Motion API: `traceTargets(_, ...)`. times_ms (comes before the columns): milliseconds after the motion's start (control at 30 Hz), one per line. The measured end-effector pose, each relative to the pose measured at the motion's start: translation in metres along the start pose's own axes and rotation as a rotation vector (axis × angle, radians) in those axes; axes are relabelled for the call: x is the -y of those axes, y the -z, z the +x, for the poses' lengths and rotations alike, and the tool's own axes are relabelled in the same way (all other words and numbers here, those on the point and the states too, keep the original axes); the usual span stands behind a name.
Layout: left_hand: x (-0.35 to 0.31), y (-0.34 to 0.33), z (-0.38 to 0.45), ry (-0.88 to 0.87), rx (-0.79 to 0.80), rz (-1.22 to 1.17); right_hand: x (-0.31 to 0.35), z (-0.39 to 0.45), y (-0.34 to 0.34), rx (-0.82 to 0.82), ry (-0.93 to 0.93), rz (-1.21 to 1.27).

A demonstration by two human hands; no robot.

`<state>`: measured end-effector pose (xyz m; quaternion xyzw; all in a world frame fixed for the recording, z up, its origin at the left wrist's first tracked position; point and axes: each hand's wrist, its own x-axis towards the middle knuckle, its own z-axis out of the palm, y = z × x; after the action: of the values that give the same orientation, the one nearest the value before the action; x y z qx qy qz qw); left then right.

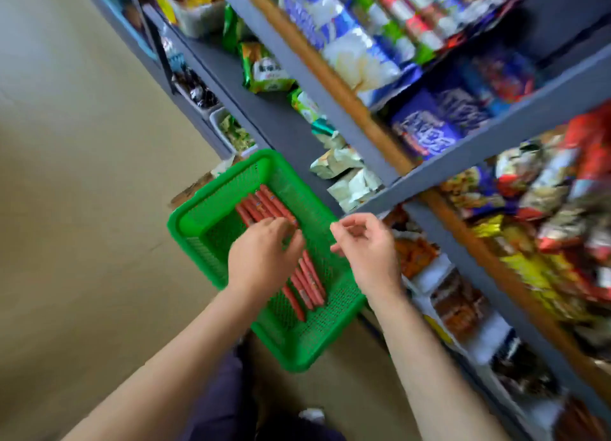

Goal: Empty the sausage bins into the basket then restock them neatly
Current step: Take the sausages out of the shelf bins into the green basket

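Observation:
A green mesh basket sits on the floor beside the shelving. Several red sausage sticks lie in it in two groups, one at the far end and one nearer me. My left hand reaches down into the basket with its fingers on the sausages between the two groups; whether it grips any is hidden by the hand itself. My right hand hovers above the basket's right rim, fingers loosely curled, holding nothing.
Grey shelving full of snack packets rises on the right. White bins of packaged snacks line the low shelf by my right hand. Tan floor stretches to the left. My dark trousers and a shoe show below.

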<state>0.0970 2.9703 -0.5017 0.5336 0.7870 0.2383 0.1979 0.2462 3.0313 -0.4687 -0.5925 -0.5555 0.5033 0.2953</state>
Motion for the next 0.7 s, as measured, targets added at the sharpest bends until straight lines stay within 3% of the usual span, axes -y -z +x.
traceTargets(100,-0.122,0.055,0.006,-0.293,-0.15,-0.19,0.094,-0.045,0.098,-0.156,0.203,-0.114)
traceTargets(200,-0.253,0.114,-0.012,-0.61,-0.198,-0.363,0.175,-0.109,0.206,-0.448,0.41,-0.234)
traceTargets(400,-0.406,0.146,-0.04,-1.061,-0.208,-0.366,0.233,-0.174,0.346,-0.873,0.582,-0.412)
traceTargets(500,-0.457,0.135,-0.05,-1.117,-0.15,-0.318,0.237,-0.185,0.4,-0.982,0.526,-0.513)
traceTargets(700,-0.484,0.112,-0.05,-0.83,0.157,-0.499,0.23,-0.174,0.456,-0.765,0.255,-0.564)
